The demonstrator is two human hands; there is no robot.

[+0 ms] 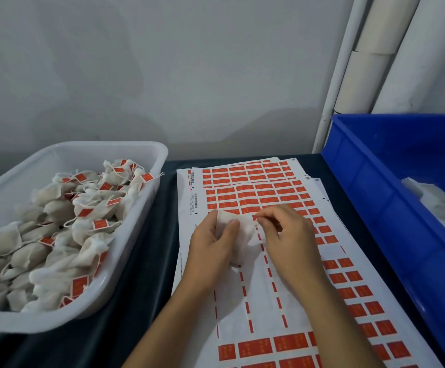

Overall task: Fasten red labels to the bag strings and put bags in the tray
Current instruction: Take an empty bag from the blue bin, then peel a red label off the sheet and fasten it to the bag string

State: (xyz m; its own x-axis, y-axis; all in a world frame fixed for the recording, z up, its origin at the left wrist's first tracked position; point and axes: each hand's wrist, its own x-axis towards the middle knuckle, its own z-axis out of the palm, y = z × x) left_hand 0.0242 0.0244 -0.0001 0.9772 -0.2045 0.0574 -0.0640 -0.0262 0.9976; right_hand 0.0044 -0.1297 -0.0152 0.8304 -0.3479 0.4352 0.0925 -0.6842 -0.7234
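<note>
My left hand (212,243) grips a small white cloth bag (245,235) over the label sheets. My right hand (286,235) pinches at the bag's top right corner, fingertips together beside a red label edge (254,218); whether it holds the string or the label I cannot tell. Red labels (258,193) fill the white sheets (242,309) spread on the dark table; the middle of the front sheet is stripped of labels. A white tray (147,152) at the left holds several bags with red labels on their strings.
A blue bin (370,197) stands at the right with white unlabelled bags (439,203) inside. White pipes (367,75) rise behind it against the grey wall. The dark tablecloth (152,261) shows between tray and sheets.
</note>
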